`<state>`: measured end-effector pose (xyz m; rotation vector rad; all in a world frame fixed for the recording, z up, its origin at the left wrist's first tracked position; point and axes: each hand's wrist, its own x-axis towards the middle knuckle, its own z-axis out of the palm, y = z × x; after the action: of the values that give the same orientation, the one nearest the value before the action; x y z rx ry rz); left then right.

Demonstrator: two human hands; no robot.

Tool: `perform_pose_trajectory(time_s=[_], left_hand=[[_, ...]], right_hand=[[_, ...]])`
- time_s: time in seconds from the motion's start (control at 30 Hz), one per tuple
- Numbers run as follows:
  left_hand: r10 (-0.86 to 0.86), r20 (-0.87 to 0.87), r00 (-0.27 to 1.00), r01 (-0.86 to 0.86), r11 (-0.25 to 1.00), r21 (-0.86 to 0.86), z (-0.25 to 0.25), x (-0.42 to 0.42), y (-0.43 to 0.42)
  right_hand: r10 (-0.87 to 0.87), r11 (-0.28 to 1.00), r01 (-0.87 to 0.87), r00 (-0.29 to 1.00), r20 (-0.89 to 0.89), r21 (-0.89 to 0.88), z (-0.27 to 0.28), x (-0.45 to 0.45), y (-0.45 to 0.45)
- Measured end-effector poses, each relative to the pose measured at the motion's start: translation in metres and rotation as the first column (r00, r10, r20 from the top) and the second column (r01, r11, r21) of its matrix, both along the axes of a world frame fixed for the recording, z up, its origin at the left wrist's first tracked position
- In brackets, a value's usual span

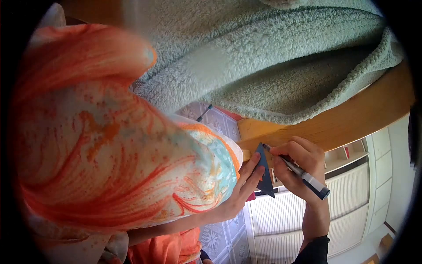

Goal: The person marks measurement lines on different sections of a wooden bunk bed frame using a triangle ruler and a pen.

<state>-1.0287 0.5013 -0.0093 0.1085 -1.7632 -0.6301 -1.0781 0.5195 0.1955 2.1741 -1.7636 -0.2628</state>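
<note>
My left hand [249, 181] pinches a dark blue triangular piece [265, 176], flat like folded paper or card, between its fingers. Its forearm runs up from the lower left, beside orange-and-white patterned cloth [132, 163] that looks draped over a knee. My right hand [301, 165], with a black cuff at the wrist, is closed around a pen [310, 181] with a pale barrel and a dark end. The pen's tip is at the upper corner of the triangle, touching it or very close; I cannot tell which.
The view lies sideways. Grey-green fleecy fabric [246, 57] covers a seat with a curved wooden armrest [365, 105]. A thin dark object [204, 113] lies over the patterned floor tiles [215, 237]. White slatted cabinets [285, 224] stand beyond my hands. More orange cloth [165, 251] shows below.
</note>
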Motion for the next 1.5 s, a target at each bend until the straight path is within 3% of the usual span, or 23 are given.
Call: perform_pose_trajectory(time_s=[0.47, 0.83, 0.97, 1.07, 1.17, 1.5], left_hand=[[-0.037, -0.001, 0.999, 0.037, 0.999, 0.035, 0.001, 0.005, -0.002], [0.008, 0.017, 1.0, -0.008, 1.0, -0.009, -0.001, 0.005, -0.003], [-0.026, 0.006, 1.0, 0.026, 1.0, 0.014, -0.004, 0.001, 0.0], [-0.019, 0.012, 1.0, 0.019, 0.999, 0.035, -0.003, 0.003, 0.001], [0.015, 0.031, 0.999, -0.015, 1.0, 0.016, -0.002, 0.005, 0.0], [-0.08, -0.006, 0.997, 0.08, 0.996, 0.049, -0.001, 0.004, 0.002]], right_hand=[[-0.038, 0.999, 0.039, 0.998, 0.053, -0.011, -0.001, 0.006, -0.002], [-0.254, 0.966, 0.241, 0.952, 0.17, 0.09, 0.008, 0.02, -0.001], [-0.232, 0.971, 0.218, 0.959, 0.163, 0.099, 0.008, 0.019, -0.002], [-0.196, 0.98, 0.197, 0.965, 0.175, 0.013, 0.004, 0.017, -0.002], [-0.261, 0.961, 0.233, 0.943, 0.206, 0.152, 0.011, 0.018, 0.0], [-0.164, 0.985, 0.17, 0.971, 0.174, -0.021, 0.0, 0.008, -0.004]])
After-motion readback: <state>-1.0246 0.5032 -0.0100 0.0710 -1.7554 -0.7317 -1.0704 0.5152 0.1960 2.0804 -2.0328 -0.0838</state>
